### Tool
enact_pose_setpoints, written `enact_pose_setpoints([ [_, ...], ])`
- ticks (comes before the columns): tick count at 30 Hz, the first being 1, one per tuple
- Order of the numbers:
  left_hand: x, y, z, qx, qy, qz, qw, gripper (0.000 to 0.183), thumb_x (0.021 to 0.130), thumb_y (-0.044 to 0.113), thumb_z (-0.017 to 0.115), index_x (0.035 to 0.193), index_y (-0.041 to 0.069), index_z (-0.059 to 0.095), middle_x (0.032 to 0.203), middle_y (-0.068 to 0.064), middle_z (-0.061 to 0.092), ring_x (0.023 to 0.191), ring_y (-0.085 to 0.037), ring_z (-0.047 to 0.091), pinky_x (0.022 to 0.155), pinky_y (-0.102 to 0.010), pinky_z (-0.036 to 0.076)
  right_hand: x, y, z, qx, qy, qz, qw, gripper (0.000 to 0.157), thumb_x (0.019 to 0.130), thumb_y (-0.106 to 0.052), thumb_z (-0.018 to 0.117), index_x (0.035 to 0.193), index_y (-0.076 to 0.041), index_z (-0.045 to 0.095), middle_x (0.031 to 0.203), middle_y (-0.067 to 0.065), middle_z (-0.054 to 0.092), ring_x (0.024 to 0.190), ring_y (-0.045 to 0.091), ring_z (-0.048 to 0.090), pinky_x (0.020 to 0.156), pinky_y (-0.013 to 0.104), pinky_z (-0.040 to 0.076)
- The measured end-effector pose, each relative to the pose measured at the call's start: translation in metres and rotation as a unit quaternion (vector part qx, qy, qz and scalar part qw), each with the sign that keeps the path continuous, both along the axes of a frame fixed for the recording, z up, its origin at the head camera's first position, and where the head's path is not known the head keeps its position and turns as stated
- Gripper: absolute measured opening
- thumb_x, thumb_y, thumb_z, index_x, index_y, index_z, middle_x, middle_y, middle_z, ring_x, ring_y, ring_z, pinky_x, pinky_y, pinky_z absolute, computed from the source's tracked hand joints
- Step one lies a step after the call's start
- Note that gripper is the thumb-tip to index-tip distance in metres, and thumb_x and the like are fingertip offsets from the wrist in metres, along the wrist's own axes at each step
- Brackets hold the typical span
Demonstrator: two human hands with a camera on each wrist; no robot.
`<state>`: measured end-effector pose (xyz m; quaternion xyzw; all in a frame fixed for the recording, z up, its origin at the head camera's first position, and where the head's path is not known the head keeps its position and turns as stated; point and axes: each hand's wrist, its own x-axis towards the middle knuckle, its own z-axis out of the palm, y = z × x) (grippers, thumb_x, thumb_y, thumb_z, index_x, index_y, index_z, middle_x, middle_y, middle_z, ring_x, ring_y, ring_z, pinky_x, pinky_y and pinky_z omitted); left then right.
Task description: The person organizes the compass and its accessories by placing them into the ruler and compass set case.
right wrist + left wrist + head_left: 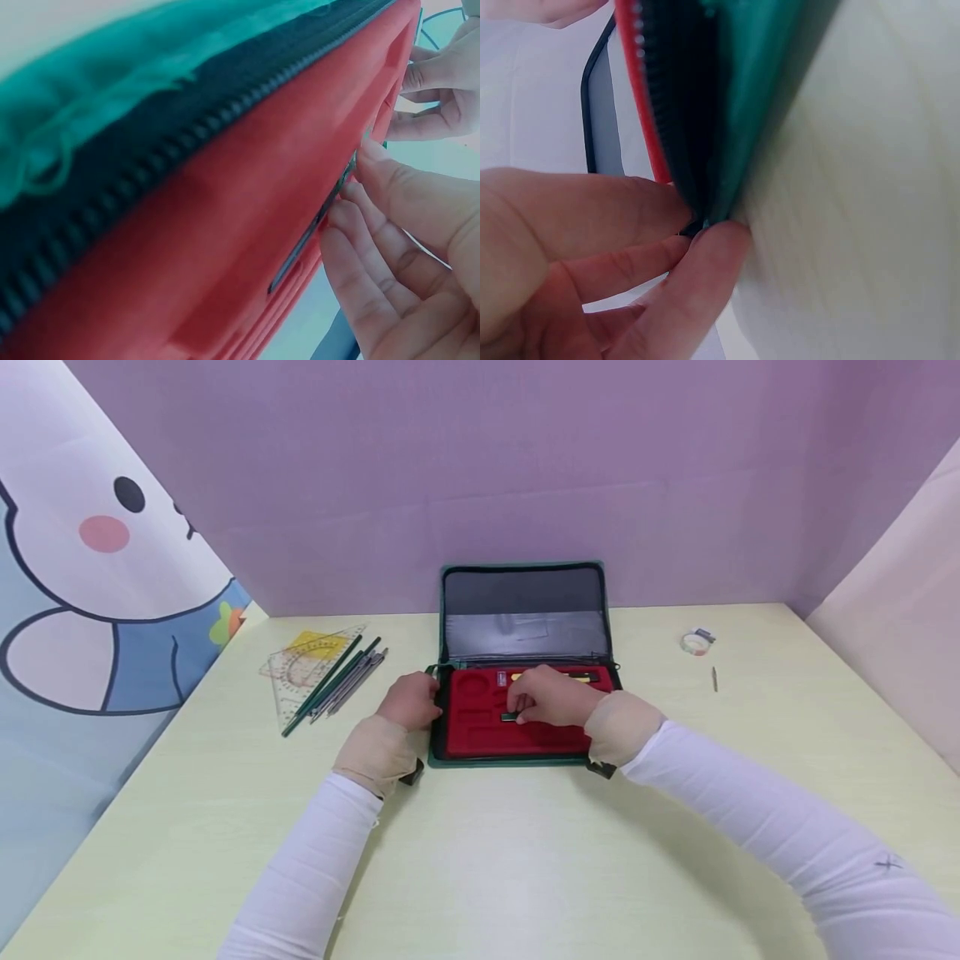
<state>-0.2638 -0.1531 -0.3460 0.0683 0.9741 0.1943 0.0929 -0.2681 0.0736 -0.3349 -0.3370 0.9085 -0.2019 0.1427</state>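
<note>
A green zippered case (510, 763) lies unfolded on the table, its lid (525, 592) standing up at the back. Its base holds a red moulded tray (480, 743) with shaped recesses. My left hand (411, 700) pinches the left edge of the case; in the left wrist view thumb and fingers (712, 262) meet at the zipper edge. Over the tray, my right hand (555, 695) pinches a small, flat, dark green piece (509, 717) that sits at a recess. In the right wrist view this piece shows as a thin dark strip (296, 255) along the red surface.
Left of the case lie clear set squares and a protractor (288, 681), a yellow sheet (318, 645), green pencils (322, 687) and silver drawing instruments (362, 677). A tape roll (695, 644), an eraser-like block (705, 633) and a short thin metal piece (715, 679) lie on the right.
</note>
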Motion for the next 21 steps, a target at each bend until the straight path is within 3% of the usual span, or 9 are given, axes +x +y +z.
enact_pose_setpoints([
  [11, 0.001, -0.002, -0.001, 0.001, 0.001, 0.0, 1.0, 0.035, 0.083, 0.004, 0.063, 0.117, -0.006, 0.061, 0.105, -0.018, 0.064, 0.09, -0.027, 0.058, 0.085, -0.037, 0.049, 0.0, 0.012, 0.002, -0.003, 0.053, 0.028, 0.998, 0.015, 0.081, -0.006, 0.072, 0.096, -0.005, 0.07, 0.091, 0.005, 0.068, 0.08, 0.016, 0.061, 0.078, 0.029, 0.053],
  [16, 0.001, -0.002, 0.0, 0.003, 0.001, -0.001, 1.0, 0.038, 0.084, 0.005, 0.063, 0.12, -0.007, 0.059, 0.111, -0.02, 0.064, 0.095, -0.028, 0.059, 0.089, -0.038, 0.049, -0.005, 0.034, 0.005, 0.002, 0.087, -0.019, 0.996, 0.013, 0.082, -0.007, 0.071, 0.095, -0.004, 0.071, 0.09, 0.006, 0.069, 0.079, 0.018, 0.061, 0.078, 0.034, 0.053],
  [21, 0.002, -0.001, 0.001, -0.001, 0.006, -0.003, 1.0, 0.038, 0.083, 0.005, 0.063, 0.119, -0.008, 0.059, 0.11, -0.02, 0.064, 0.095, -0.028, 0.059, 0.088, -0.039, 0.049, -0.016, 0.073, 0.01, -0.005, 0.118, -0.067, 0.991, 0.007, 0.082, 0.0, 0.067, 0.089, 0.001, 0.07, 0.085, 0.01, 0.069, 0.075, 0.021, 0.06, 0.072, 0.038, 0.052],
])
